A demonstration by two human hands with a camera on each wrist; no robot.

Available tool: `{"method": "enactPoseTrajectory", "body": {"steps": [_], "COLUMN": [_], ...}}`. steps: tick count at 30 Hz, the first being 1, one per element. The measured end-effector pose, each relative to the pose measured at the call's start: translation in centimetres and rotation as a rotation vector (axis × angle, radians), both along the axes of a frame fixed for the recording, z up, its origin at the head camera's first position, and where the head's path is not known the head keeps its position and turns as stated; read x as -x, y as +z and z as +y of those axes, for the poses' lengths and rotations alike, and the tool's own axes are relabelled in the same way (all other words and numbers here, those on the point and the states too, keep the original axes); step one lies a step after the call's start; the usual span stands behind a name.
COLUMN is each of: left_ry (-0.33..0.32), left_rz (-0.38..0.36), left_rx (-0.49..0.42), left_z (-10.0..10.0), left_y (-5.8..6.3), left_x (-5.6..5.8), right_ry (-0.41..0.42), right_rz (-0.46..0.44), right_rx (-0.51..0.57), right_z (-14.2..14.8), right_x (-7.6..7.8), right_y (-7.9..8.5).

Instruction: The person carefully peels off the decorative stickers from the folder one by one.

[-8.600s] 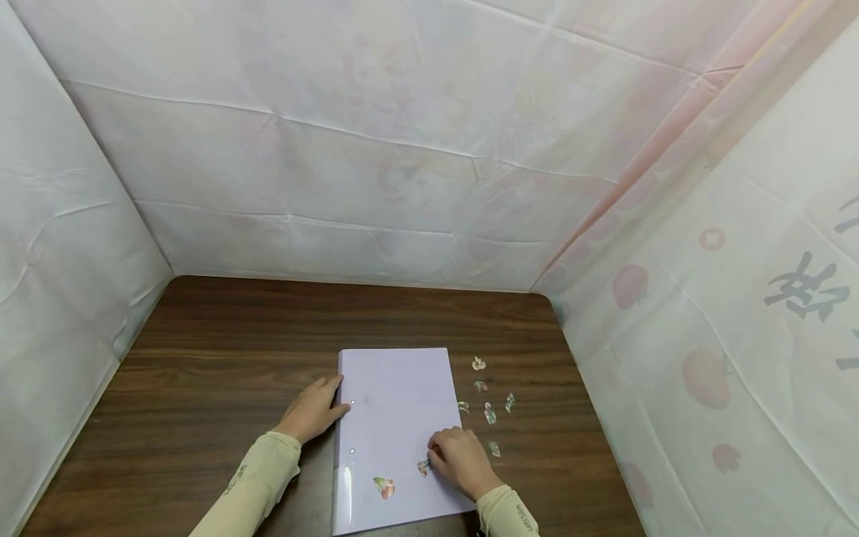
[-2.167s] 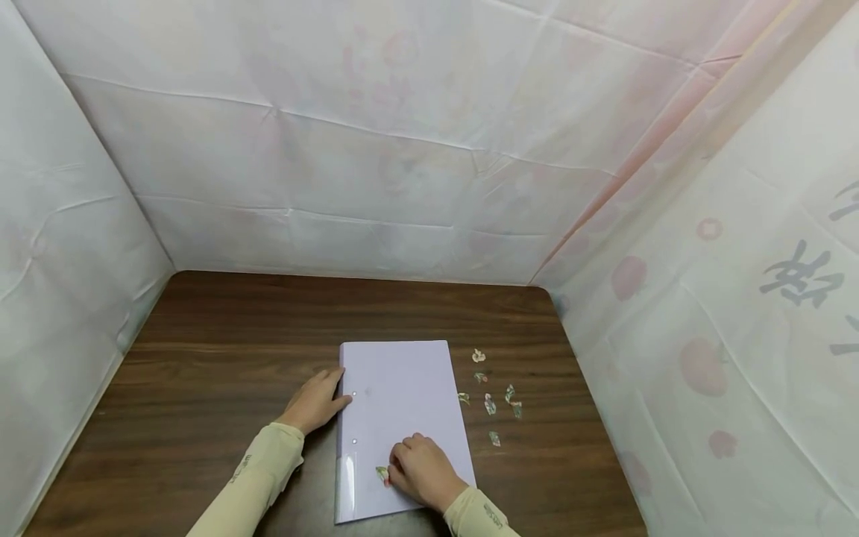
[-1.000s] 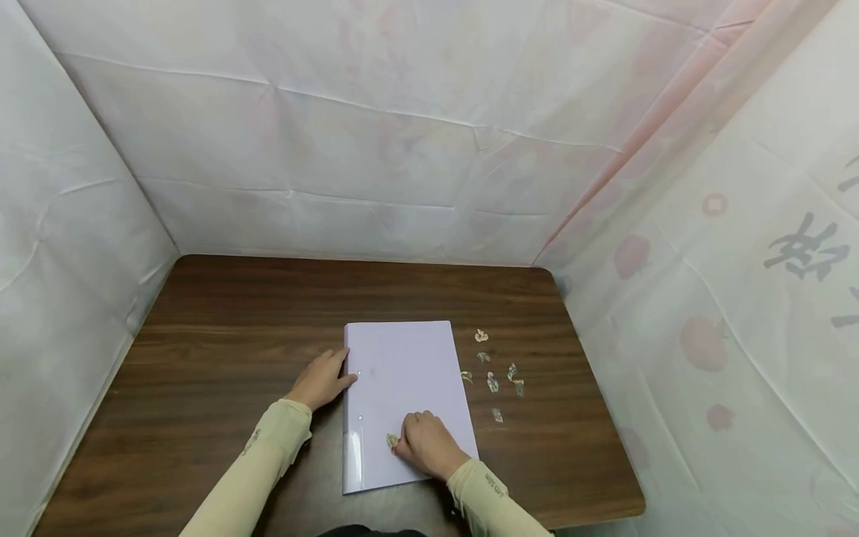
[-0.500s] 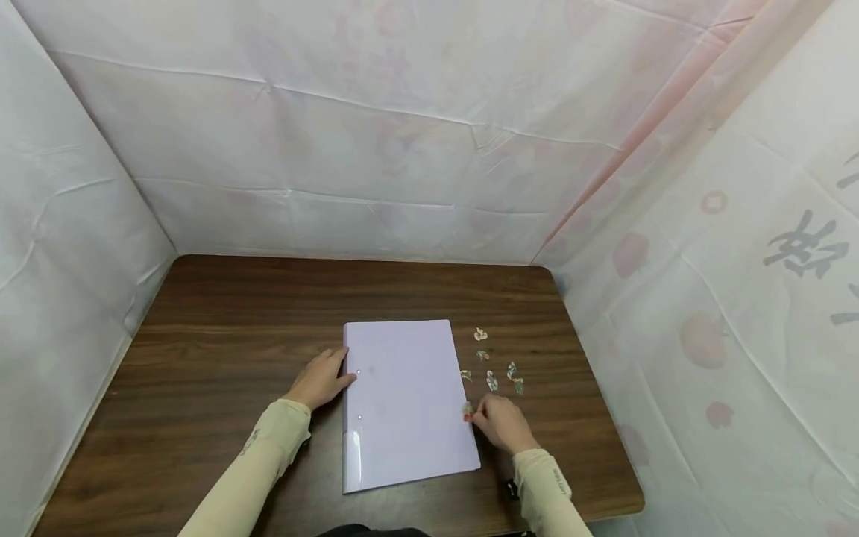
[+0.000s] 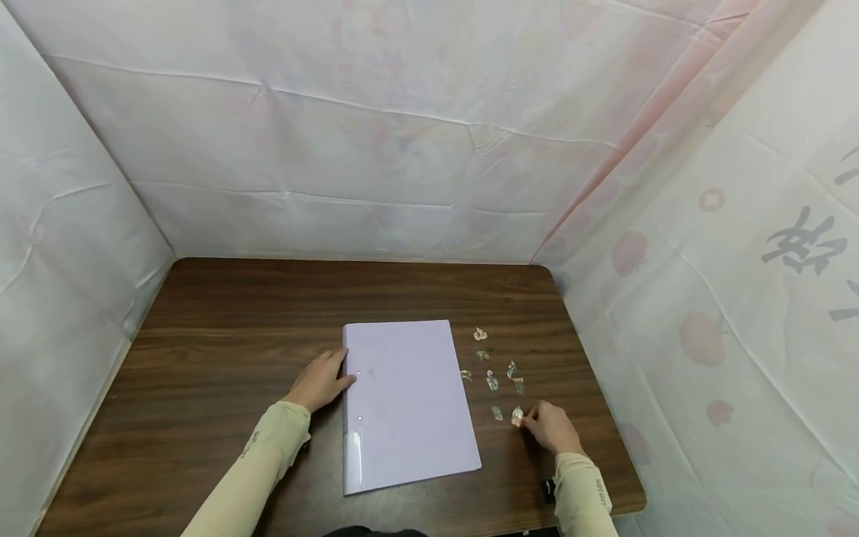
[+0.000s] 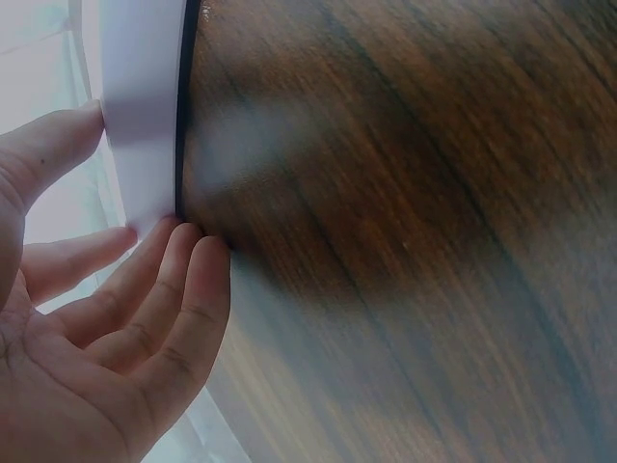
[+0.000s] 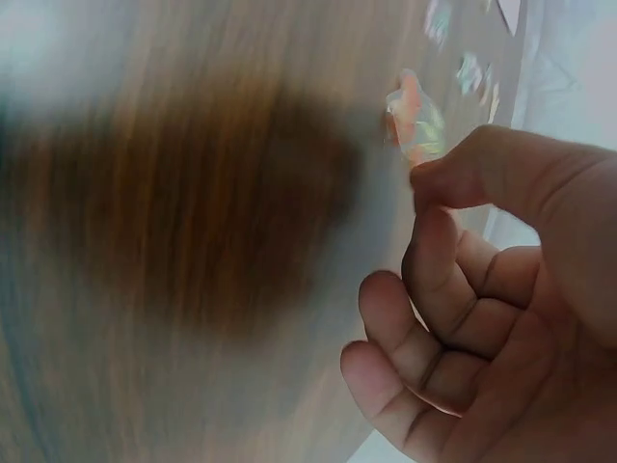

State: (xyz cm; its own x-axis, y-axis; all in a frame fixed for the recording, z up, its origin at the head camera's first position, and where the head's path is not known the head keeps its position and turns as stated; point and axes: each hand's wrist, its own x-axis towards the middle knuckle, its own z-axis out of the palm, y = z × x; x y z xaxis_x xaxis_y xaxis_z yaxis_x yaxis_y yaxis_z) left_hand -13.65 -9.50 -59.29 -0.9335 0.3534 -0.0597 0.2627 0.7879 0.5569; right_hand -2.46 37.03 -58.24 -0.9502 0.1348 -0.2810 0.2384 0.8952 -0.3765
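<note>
A pale lilac ring binder (image 5: 409,403) lies on the wooden table, its cover bare in the head view. My left hand (image 5: 318,382) rests at its spine, thumb over the top edge. In the left wrist view the fingers of the left hand (image 6: 125,328) are loosely extended, tips against the spine (image 6: 145,106). To the right of the binder, my right hand (image 5: 553,427) pinches a small sticker (image 5: 517,416) between thumb and forefinger, close over the table. The right wrist view shows this sticker (image 7: 416,121) as clear-edged, orange and green, its lower end at the fingertips.
Several small printed stickers (image 5: 492,380) lie scattered right of the binder, one (image 5: 466,375) right at its edge. Brown wood-grain table (image 5: 255,313) surrounds them. Pale printed cloth walls (image 5: 322,156) close off the back and both sides.
The sticker that lay on the binder's lower part has been picked up by my right hand and carried right, past the binder's edge. The left hand stays at the spine.
</note>
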Motion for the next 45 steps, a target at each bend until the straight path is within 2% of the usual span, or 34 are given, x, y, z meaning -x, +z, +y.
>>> {"method": "enactPoseTrajectory", "body": {"steps": [6, 14, 20, 23, 29, 36, 45], "left_ry": [0.002, 0.002, 0.006, 0.007, 0.018, 0.027, 0.031], "left_rz": [-0.016, -0.012, -0.007, -0.007, -0.021, -0.046, -0.028], "left_rx": [0.004, -0.003, -0.009, -0.008, -0.006, -0.012, -0.003], "left_z": [0.0, -0.1, -0.1, -0.1, -0.1, -0.1, 0.0], "left_y": [0.0, 0.0, 0.0, -0.1, -0.1, -0.3, -0.7], "left_x": [-0.1, -0.1, -0.2, -0.2, -0.2, -0.1, 0.1], "right_ry": [-0.034, -0.022, 0.027, 0.059, 0.181, 0.277, 0.366], "right_rz": [-0.032, 0.017, 0.068, 0.115, 0.275, 0.422, 0.494], "right_rx": [-0.032, -0.056, -0.087, -0.108, -0.191, -0.216, -0.202], "right_z": [1.0, 0.4, -1.2, -2.3, -4.7, -7.5, -10.5], "right_x": [0.0, 0.4, 1.1, 1.8, 3.3, 5.2, 6.9], "right_y": [-0.4, 0.4, 1.4, 1.8, 2.1, 2.6, 2.7]}}
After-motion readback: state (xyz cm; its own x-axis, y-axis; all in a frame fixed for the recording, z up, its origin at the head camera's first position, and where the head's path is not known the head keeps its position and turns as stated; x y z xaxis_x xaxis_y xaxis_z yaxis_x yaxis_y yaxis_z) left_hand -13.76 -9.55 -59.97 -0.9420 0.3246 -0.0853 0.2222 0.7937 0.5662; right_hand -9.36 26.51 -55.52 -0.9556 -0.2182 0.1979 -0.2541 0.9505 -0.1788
